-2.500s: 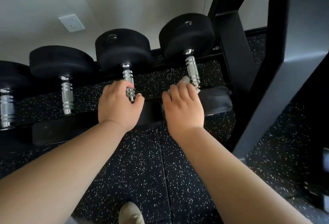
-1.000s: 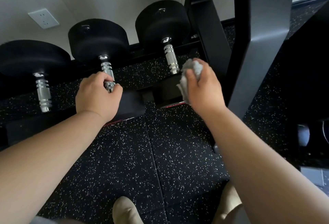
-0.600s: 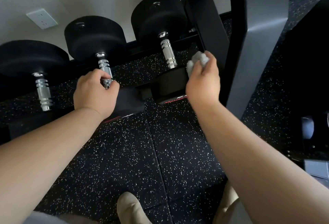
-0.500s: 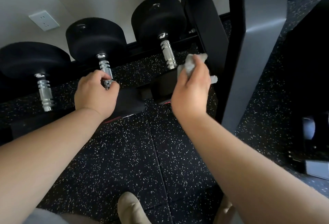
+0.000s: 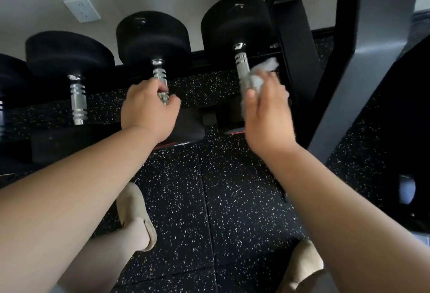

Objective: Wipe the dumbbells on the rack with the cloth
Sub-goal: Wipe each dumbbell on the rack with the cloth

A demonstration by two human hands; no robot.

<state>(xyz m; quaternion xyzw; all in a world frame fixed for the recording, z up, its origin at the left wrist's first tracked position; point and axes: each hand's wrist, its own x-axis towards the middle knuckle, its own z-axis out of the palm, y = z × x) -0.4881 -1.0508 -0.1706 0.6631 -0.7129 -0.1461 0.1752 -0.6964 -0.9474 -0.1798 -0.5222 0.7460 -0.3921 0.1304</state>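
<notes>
Both bare arms reach forward and down, side by side. The left hand (image 5: 149, 108) is curled tight around a shiny handle (image 5: 160, 83), thumb on the right side. The right hand (image 5: 267, 115) is a bit blurry; its fingers and thumb bunch up a grey cloth (image 5: 258, 76) and press it to another handle (image 5: 242, 64).
</notes>
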